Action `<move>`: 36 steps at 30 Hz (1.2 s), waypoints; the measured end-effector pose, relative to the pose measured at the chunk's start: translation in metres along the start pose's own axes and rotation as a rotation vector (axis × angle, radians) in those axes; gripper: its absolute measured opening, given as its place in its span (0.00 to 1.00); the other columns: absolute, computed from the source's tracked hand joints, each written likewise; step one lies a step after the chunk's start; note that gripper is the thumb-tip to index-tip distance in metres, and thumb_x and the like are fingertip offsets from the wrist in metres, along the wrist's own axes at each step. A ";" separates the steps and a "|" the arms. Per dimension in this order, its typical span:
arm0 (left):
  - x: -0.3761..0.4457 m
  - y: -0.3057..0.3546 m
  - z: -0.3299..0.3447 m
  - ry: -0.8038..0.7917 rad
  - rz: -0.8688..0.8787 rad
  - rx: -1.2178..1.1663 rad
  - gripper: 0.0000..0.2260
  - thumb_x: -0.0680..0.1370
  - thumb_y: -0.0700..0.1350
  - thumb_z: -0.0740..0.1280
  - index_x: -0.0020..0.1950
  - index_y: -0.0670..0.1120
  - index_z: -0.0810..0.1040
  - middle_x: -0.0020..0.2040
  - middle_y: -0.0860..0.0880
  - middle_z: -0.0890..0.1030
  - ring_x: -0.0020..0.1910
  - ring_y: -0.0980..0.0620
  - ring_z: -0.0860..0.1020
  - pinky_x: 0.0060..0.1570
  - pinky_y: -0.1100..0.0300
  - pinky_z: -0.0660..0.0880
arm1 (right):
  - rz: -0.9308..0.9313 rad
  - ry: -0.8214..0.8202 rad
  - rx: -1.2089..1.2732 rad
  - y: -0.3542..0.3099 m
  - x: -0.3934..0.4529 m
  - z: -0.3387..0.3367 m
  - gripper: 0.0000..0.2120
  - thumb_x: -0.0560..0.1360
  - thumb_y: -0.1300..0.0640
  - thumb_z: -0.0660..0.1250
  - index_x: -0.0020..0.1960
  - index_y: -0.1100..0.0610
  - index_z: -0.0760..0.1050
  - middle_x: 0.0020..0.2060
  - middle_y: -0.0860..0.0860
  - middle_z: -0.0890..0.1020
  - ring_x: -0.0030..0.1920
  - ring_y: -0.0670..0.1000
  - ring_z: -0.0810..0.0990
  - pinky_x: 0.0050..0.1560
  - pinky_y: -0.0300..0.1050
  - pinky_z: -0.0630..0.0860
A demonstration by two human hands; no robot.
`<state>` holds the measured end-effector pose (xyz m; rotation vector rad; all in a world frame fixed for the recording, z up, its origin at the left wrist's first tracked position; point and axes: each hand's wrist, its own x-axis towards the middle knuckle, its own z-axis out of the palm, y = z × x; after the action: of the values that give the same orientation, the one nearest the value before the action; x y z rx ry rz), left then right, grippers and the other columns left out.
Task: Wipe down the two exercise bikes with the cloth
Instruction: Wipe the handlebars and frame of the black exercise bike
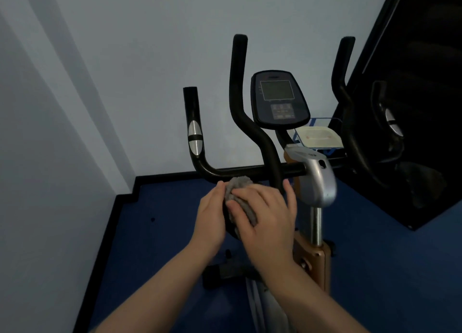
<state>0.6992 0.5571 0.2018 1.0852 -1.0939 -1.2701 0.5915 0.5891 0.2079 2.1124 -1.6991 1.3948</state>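
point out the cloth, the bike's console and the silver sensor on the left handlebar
cloth [239, 185], head view, on its bunched grey top
console [279, 98], head view, on its screen
silver sensor [195, 138], head view, on the middle of the plate

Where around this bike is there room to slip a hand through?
Open gaps lie between the outer left black handlebar grip and the curved inner black bar, and above the horizontal black crossbar. It is crowded where both hands hold the grey cloth, and by the silver stem housing.

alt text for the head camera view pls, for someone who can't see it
Both hands, left hand and right hand, hold a bunched grey cloth just under the black handlebar of an exercise bike. Its console faces the camera, against a pale wall above blue floor.
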 end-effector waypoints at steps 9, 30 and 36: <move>-0.002 0.003 0.001 0.015 0.029 -0.002 0.21 0.85 0.47 0.53 0.43 0.49 0.83 0.39 0.52 0.85 0.40 0.59 0.81 0.40 0.70 0.74 | -0.062 0.091 -0.087 0.003 0.009 0.006 0.06 0.75 0.51 0.68 0.47 0.52 0.82 0.46 0.46 0.82 0.51 0.48 0.79 0.71 0.58 0.62; -0.005 0.003 0.001 -0.024 0.043 0.022 0.19 0.84 0.45 0.52 0.53 0.45 0.83 0.48 0.47 0.85 0.50 0.52 0.82 0.48 0.67 0.76 | -0.110 0.121 -0.193 0.007 0.000 0.008 0.05 0.74 0.51 0.65 0.46 0.50 0.80 0.42 0.47 0.79 0.44 0.51 0.76 0.57 0.49 0.64; -0.014 -0.002 0.001 -0.031 0.087 0.019 0.18 0.83 0.49 0.52 0.60 0.50 0.80 0.54 0.54 0.84 0.56 0.58 0.80 0.51 0.72 0.73 | -0.255 0.050 -0.226 0.018 0.005 0.000 0.05 0.74 0.50 0.66 0.45 0.48 0.80 0.42 0.45 0.79 0.46 0.49 0.76 0.60 0.50 0.63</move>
<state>0.6976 0.5714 0.2001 1.0246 -1.1665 -1.2137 0.5767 0.5787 0.2028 2.0619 -1.4320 1.1183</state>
